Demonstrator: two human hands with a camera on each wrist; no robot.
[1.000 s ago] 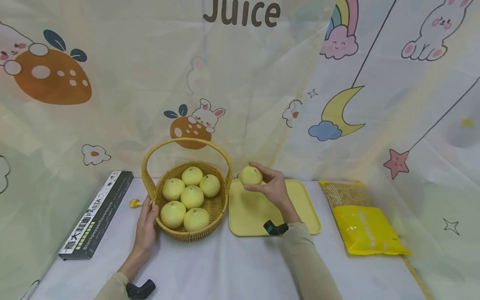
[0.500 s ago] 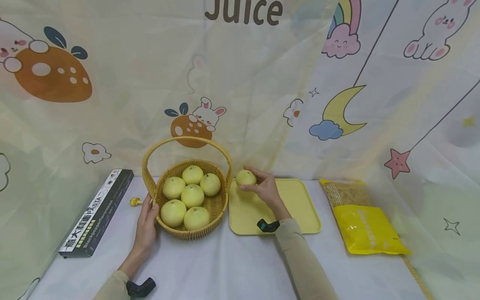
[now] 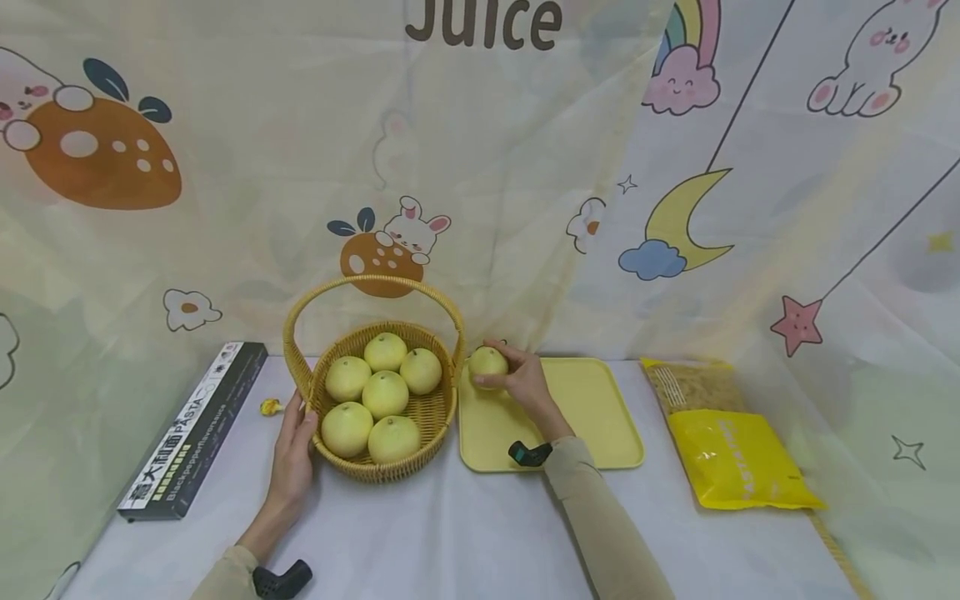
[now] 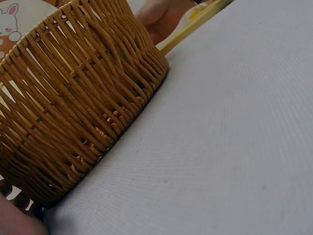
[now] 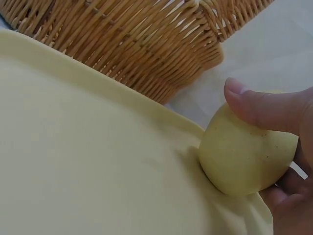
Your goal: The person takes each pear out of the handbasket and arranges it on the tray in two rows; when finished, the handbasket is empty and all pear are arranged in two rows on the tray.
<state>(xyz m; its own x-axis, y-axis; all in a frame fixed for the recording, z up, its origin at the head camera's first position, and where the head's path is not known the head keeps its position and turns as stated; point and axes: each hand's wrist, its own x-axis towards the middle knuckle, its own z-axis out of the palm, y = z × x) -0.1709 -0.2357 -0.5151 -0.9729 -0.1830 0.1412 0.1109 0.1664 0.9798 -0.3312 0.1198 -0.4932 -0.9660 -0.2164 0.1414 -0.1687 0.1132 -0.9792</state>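
The left hand, fingers loosely extended, touches a wicker basket holding six pale fruits; the right hand pinches a seventh fruit between thumb and fingers at the far left corner of the yellow tray. Behind hangs a printed cloth.

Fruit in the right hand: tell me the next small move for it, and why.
Probably ease the right hand open so the pale green fruit settles on the yellow tray. The head view puts the fruit at the tray's far left corner, and in the right wrist view it sits low there, seemingly touching the tray, with the hand gripping it.
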